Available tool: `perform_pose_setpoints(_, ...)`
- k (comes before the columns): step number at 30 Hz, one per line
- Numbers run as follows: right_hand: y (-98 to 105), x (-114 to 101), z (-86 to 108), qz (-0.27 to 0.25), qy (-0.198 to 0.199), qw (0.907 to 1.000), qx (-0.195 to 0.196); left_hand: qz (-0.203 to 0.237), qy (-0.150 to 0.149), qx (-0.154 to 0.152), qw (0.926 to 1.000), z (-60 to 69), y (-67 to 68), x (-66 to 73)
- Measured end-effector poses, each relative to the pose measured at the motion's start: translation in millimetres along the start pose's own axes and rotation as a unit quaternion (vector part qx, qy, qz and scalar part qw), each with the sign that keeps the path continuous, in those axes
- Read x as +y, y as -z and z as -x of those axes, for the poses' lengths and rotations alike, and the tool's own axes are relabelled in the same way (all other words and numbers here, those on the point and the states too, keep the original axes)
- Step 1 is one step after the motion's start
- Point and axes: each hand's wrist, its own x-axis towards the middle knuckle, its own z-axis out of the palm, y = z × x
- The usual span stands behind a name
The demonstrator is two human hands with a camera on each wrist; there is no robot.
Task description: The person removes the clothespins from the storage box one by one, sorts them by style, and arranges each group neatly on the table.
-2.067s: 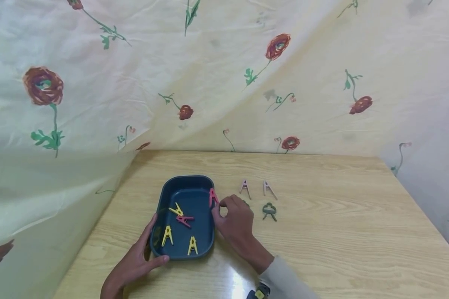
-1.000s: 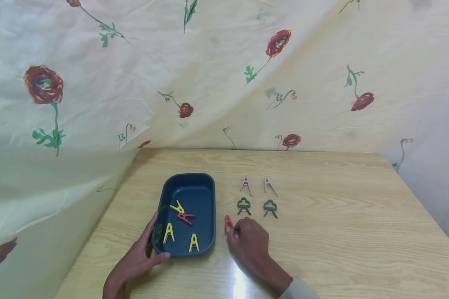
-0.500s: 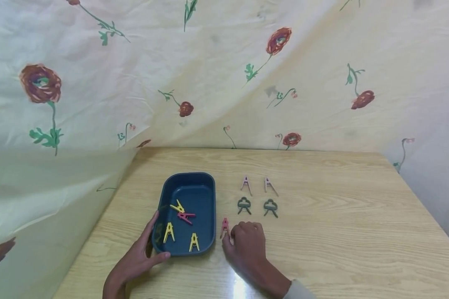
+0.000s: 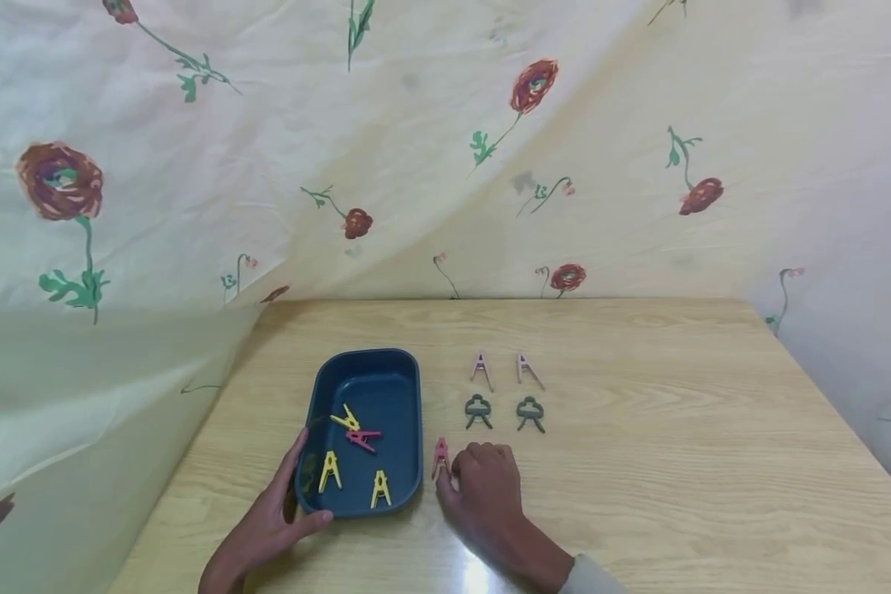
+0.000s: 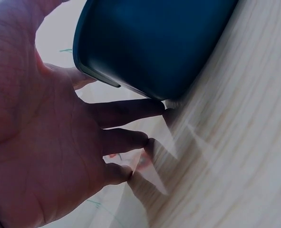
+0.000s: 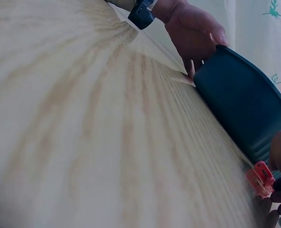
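A dark blue tray (image 4: 365, 398) stands on the wooden table, holding several yellow clothespins and a red clothespin (image 4: 362, 440). My left hand (image 4: 266, 521) rests against its near left corner, with the thumb at the near rim and the index finger along the left side. In the left wrist view the other fingers are straight and spread, their tips at the table. Right of the tray, my right hand (image 4: 484, 488) pinches the lower end of another red clothespin (image 4: 441, 454) lying on the table. The right wrist view shows this clothespin (image 6: 264, 176) at its edge, partly hidden by fingers.
Two pale pink clothespins (image 4: 480, 368) lie in a row at the back, right of the tray. In front of them are two dark green clips (image 4: 530, 412). A flowered cloth (image 4: 416, 165) hangs behind and beside the table (image 4: 676, 429).
My right hand has carried the red clothespin from the tray's right rim to the table, below the green clips, and turned it straighter. My left hand has stayed at the tray.
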Motion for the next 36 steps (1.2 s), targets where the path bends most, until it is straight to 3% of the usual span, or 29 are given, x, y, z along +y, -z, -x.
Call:
perform_pose_setpoints(5, 1, 6, -6.1, -0.013, -0.008, 0.9999, -0.007, 0.010, 0.013, -0.001, 0.9999, 2.5, 0.4, 1.0)
perform_pose_setpoints(11, 11, 6, -26.0, -0.049, -0.006, 0.9987, 0.013, 0.012, 0.002, 0.000, 0.9999, 5.2, 0.4, -0.2)
perform_pose_setpoints(17, 25, -17, -44.5, -0.061, 0.003, 0.9980, 0.016, 0.010, -0.004, 0.002, 0.9999, 5.3, -0.2, -1.3)
perform_pose_setpoints(21, 31, -38, -51.5, -0.065, 0.045, 0.9968, 0.010, 0.014, -0.005, 0.002, 0.9999, 5.9, -1.2, -1.5)
perform_pose_setpoints(24, 33, -54, -53.2, -0.034, 0.101, 0.9941, -0.020, 0.017, -0.007, 0.003, 0.9998, 4.7, -0.6, -1.0)
perform_pose_setpoints(28, 34, -73, -55.4, 0.043, 0.155, 0.9802, -0.115, 0.018, -0.007, 0.004, 0.9998, 3.8, 0.8, 0.2)
perform_pose_setpoints(33, 33, -90, -61.8, 0.096, 0.148, 0.9527, -0.247, 0.015, -0.001, 0.003, 0.9999, 4.2, 0.0, -0.8)
perform_pose_setpoints(36, 31, -95, -63.7, 0.107, 0.142, 0.9432, -0.280, 0.018, 0.003, 0.002, 0.9998, 4.4, -1.2, -1.6)
